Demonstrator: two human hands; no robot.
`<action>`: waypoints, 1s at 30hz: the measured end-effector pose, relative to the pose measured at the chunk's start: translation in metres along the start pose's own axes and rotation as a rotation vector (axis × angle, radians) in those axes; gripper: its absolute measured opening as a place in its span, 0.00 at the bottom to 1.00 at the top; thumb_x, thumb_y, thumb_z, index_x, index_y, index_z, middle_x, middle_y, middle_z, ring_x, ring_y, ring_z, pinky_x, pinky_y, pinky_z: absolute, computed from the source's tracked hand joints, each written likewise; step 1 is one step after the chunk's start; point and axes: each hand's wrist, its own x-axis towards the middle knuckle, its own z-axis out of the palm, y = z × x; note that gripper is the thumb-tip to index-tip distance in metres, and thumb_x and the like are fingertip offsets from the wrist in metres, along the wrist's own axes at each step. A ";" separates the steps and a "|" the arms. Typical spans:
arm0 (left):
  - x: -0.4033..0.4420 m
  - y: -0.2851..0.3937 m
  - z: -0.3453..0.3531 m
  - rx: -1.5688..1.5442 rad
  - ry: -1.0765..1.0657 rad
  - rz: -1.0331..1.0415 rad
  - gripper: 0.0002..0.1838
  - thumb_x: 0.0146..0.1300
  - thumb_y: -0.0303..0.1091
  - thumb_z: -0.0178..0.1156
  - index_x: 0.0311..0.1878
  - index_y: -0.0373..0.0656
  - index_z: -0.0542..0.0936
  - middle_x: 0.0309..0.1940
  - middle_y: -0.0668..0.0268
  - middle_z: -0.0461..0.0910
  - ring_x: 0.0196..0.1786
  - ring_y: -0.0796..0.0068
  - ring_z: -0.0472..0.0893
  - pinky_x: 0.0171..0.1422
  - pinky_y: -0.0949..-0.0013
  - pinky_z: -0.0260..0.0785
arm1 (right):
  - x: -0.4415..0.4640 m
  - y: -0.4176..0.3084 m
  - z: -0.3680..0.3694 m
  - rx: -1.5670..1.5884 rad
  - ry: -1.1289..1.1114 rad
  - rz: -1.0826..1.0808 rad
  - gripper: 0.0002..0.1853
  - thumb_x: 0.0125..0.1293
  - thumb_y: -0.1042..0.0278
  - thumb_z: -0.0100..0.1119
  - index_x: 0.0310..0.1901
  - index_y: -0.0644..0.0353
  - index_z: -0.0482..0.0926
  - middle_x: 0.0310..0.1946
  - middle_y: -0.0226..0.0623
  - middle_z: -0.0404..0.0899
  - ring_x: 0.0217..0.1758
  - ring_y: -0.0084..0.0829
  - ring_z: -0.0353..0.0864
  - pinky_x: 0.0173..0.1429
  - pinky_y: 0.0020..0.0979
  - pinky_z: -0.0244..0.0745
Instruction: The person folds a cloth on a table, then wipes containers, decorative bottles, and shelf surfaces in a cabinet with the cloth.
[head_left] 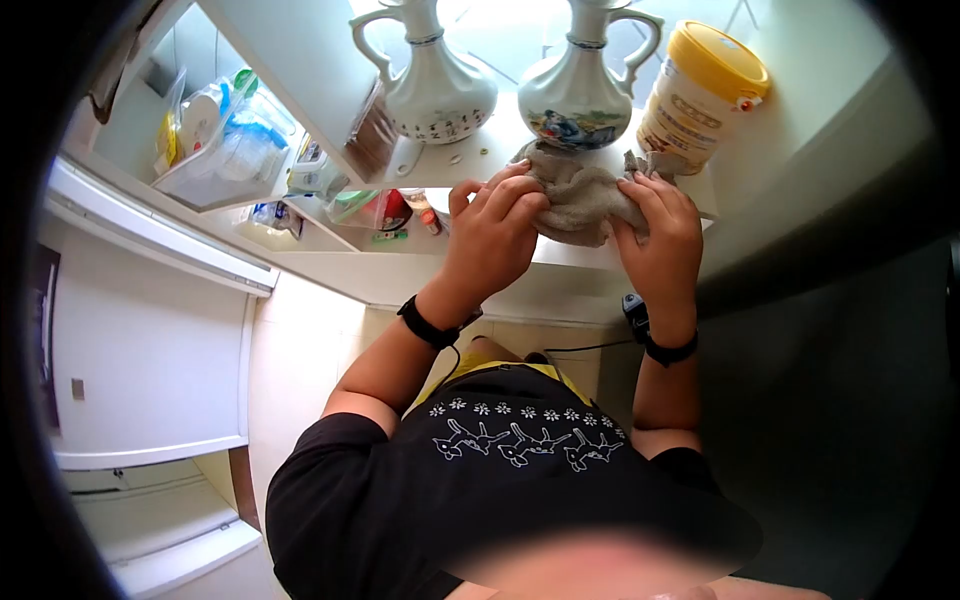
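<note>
A crumpled grey cloth [580, 200] lies between my two hands at the front edge of a white shelf [450, 165]. My left hand [497, 228] grips the cloth's left side with bent fingers. On its right side, my right hand [660, 235] pinches the cloth between thumb and fingers. Just behind the cloth stands a white porcelain jug [575, 95] with a painted scene, its handle on the right. A second white jug [440, 90] with dark writing stands to its left.
A tin with a yellow lid [700, 100] stands at the shelf's right. Left are a plastic bin of packages [235, 150] and a lower compartment with small items, including a red-capped tube [420, 212]. A dark glossy surface [820, 400] rises at the right.
</note>
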 end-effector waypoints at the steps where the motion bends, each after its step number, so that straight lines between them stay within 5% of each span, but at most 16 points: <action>1: -0.001 -0.001 -0.003 0.010 0.000 -0.012 0.11 0.53 0.24 0.60 0.39 0.51 0.78 0.46 0.72 0.79 0.61 0.73 0.78 0.62 0.63 0.56 | 0.001 -0.002 0.003 0.010 -0.008 -0.008 0.22 0.47 0.75 0.73 0.48 0.55 0.84 0.49 0.39 0.84 0.58 0.43 0.79 0.64 0.42 0.70; 12: -0.017 -0.025 -0.017 0.162 -0.045 -0.174 0.25 0.53 0.24 0.57 0.57 0.51 0.76 0.58 0.71 0.77 0.59 0.76 0.78 0.55 0.63 0.54 | 0.013 -0.027 0.040 0.172 -0.027 -0.054 0.20 0.47 0.71 0.69 0.46 0.53 0.84 0.49 0.34 0.84 0.57 0.41 0.79 0.63 0.41 0.68; 18: -0.014 -0.034 -0.010 0.183 -0.021 -0.152 0.26 0.53 0.25 0.58 0.59 0.51 0.75 0.60 0.71 0.77 0.61 0.77 0.78 0.57 0.63 0.52 | 0.013 -0.034 0.063 0.056 0.024 -0.087 0.22 0.49 0.65 0.68 0.49 0.46 0.82 0.52 0.24 0.82 0.56 0.34 0.76 0.62 0.38 0.58; 30: -0.015 -0.022 -0.023 0.184 -0.105 -0.206 0.33 0.48 0.24 0.59 0.63 0.51 0.74 0.64 0.72 0.75 0.66 0.70 0.72 0.62 0.60 0.52 | 0.012 -0.031 0.063 0.050 -0.007 -0.084 0.22 0.51 0.62 0.65 0.51 0.44 0.80 0.52 0.22 0.81 0.56 0.33 0.73 0.62 0.40 0.56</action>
